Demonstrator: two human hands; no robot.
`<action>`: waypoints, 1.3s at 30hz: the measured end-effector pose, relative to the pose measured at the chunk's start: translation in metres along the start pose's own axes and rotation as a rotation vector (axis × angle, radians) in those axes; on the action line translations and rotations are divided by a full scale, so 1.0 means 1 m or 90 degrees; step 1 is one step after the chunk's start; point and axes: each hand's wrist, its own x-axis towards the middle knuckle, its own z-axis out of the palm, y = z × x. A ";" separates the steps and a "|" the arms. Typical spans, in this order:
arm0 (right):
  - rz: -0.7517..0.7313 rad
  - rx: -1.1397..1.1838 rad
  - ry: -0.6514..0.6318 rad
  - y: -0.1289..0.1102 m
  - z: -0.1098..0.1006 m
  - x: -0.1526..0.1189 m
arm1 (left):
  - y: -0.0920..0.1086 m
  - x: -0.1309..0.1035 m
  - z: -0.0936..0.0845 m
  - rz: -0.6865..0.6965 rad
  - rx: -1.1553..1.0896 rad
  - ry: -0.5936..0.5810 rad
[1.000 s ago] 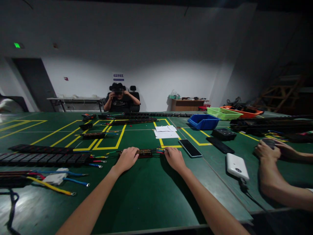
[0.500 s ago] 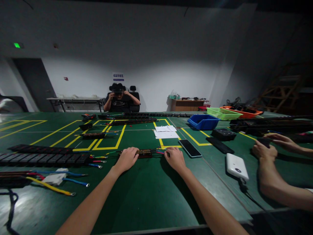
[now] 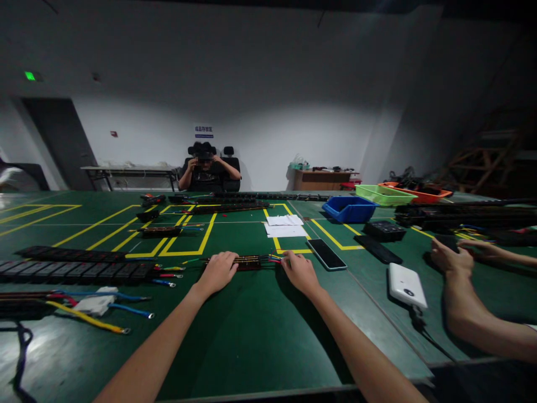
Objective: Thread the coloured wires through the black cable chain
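On the green table lies a dark strip-shaped part with coloured wires at both ends. My left hand rests over its left end, fingers curled round it. My right hand is at the coloured wires of the right end, its fingertips pressed together on them. A phone lies just right of my right hand, and white papers lie beyond it.
Long black segmented strips and wires with ring ends lie at the left. A blue bin, a green tray and a white power bank are at the right. Another person's hands hold a dark object. A person sits opposite.
The other person's hands at the right have shifted slightly, and the farther one has moved lower. My right hand's fingers have moved a little on the wires; my left hand stays in place.
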 end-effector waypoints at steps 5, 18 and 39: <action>0.014 0.022 0.064 0.002 -0.001 0.002 | -0.001 0.000 0.000 -0.002 -0.004 0.000; 0.000 0.004 0.070 0.000 -0.003 0.000 | -0.002 -0.001 0.002 -0.001 -0.017 -0.001; -0.076 -0.040 -0.006 0.026 0.020 -0.002 | 0.004 -0.008 0.011 0.018 0.062 0.020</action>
